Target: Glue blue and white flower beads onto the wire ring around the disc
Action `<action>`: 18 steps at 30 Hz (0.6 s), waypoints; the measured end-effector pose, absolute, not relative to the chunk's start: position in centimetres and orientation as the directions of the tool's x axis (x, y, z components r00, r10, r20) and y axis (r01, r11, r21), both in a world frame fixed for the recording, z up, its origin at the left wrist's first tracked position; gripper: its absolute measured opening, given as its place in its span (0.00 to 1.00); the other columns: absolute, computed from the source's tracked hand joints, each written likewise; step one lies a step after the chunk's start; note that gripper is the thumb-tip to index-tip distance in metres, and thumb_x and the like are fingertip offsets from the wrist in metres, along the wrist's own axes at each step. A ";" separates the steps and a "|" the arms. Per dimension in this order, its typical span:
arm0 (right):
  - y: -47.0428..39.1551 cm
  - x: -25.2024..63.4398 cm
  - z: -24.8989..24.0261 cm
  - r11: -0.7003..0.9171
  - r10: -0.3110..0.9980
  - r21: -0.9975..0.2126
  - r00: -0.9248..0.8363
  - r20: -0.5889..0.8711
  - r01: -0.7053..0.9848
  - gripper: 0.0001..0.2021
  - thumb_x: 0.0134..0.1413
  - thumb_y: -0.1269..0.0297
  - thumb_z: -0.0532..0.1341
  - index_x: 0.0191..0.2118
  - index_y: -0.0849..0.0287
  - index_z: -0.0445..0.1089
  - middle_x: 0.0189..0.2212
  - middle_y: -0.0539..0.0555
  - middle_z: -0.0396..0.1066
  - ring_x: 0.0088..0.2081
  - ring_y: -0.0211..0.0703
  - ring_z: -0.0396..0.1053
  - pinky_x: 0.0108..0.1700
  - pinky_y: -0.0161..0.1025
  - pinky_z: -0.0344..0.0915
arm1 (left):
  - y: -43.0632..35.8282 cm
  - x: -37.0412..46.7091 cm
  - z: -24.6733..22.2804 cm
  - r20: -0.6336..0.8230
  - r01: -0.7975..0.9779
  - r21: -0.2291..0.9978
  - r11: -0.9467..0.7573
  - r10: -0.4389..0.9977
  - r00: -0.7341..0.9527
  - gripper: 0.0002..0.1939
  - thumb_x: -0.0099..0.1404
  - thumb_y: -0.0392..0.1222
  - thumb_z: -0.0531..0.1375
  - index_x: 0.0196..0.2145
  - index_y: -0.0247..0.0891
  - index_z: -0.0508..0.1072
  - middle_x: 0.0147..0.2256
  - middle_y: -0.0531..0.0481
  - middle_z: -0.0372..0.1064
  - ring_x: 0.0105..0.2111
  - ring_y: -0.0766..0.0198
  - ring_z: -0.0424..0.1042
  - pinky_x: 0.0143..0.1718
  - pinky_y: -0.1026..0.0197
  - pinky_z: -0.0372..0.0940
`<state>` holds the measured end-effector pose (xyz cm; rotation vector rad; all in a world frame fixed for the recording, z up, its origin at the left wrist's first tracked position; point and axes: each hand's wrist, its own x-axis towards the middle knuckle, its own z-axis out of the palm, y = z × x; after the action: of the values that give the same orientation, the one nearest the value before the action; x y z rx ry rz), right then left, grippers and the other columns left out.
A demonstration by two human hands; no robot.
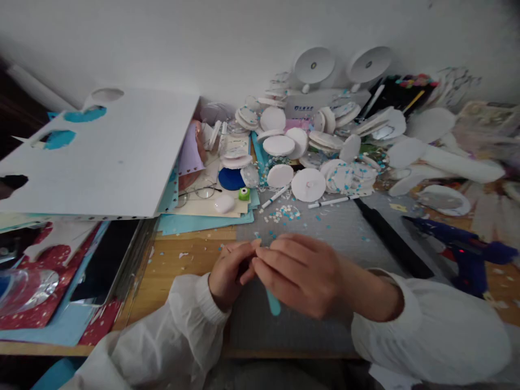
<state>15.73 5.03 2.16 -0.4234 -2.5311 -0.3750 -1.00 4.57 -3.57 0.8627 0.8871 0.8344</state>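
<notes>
My left hand point(233, 271) and my right hand point(303, 273) meet over the front of the grey mat point(296, 333), their fingertips pinched together. Whatever sits between the fingertips is too small and too covered to name. Below my right hand's curled fingers a narrow turquoise strip point(274, 305) with a rounded end pokes out; its upper part is hidden by the hand. Just beyond the fingertips lie tiny white and turquoise paper pieces point(280, 213). Two white pens point(276, 196) rest behind them on the mat.
Many white discs point(309, 184) crowd the back. On the right are a black bar-shaped object point(392, 238) and a blue glue gun point(463, 249) with a red light. Left stand a large white board point(109, 157), glasses point(205, 189), a green punch point(244, 194) and a black-screened tablet point(108, 265).
</notes>
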 end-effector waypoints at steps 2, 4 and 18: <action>5.2 17.3 2.1 0.895 0.328 0.036 -0.712 0.620 0.444 0.10 0.59 0.72 0.53 0.39 0.65 0.71 0.32 0.57 0.74 0.34 0.43 0.69 0.36 0.41 0.67 | 4.6 -1.0 -3.7 -0.265 -0.238 0.898 0.371 0.886 0.382 0.22 0.62 0.51 0.54 0.15 0.35 0.64 0.08 0.60 0.45 0.11 0.74 0.43 0.17 0.65 0.40; 5.4 19.0 1.7 0.830 0.481 -0.177 -0.519 0.707 0.529 0.08 0.56 0.73 0.56 0.39 0.59 0.71 0.31 0.54 0.74 0.32 0.41 0.69 0.34 0.40 0.67 | 4.7 -1.1 -3.8 -0.229 -0.188 0.933 0.307 0.908 0.351 0.21 0.63 0.50 0.53 0.21 0.32 0.71 0.09 0.60 0.46 0.12 0.73 0.44 0.17 0.65 0.42; 3.6 21.2 -3.8 0.121 0.968 -0.978 0.197 0.153 0.168 0.04 0.52 0.62 0.63 0.32 0.55 0.69 0.24 0.48 0.68 0.25 0.34 0.67 0.24 0.32 0.64 | 4.9 -0.2 -3.2 -0.476 0.178 0.872 0.455 0.711 0.517 0.16 0.63 0.49 0.56 0.38 0.30 0.69 0.25 0.50 0.70 0.13 0.76 0.58 0.14 0.71 0.51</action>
<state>21.18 3.55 -3.78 -1.3081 -1.2234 0.8752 -0.20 4.88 -3.16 1.0786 1.0065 0.4085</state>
